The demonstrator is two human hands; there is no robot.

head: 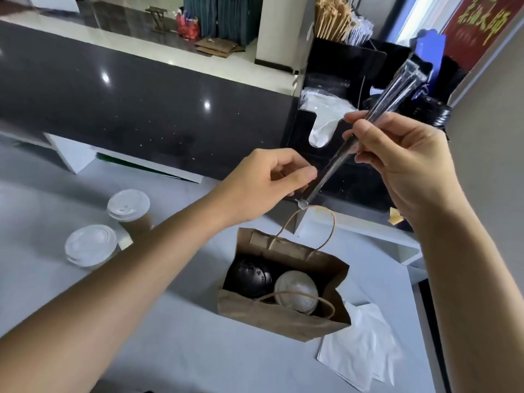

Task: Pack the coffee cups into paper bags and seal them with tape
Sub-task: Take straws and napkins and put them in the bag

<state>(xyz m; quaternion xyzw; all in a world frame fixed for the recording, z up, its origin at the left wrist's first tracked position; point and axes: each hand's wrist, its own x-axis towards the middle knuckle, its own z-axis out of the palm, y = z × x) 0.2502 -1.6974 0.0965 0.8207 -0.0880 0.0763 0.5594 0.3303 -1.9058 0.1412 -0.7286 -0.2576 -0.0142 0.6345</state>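
Pale grey tabletop runs beneath a dark speckled counter, with a black organiser of straws and napkins at the back. An open brown paper bag stands near the middle — inside sit a black-lidded cup and a white-lidded cup, side by side. Two more white-lidded cups stand well to the left. White napkins lie just right of the bag. Above it, both hands hold wrapped straws — the left hand pinches the lower end, the right hand grips the middle.
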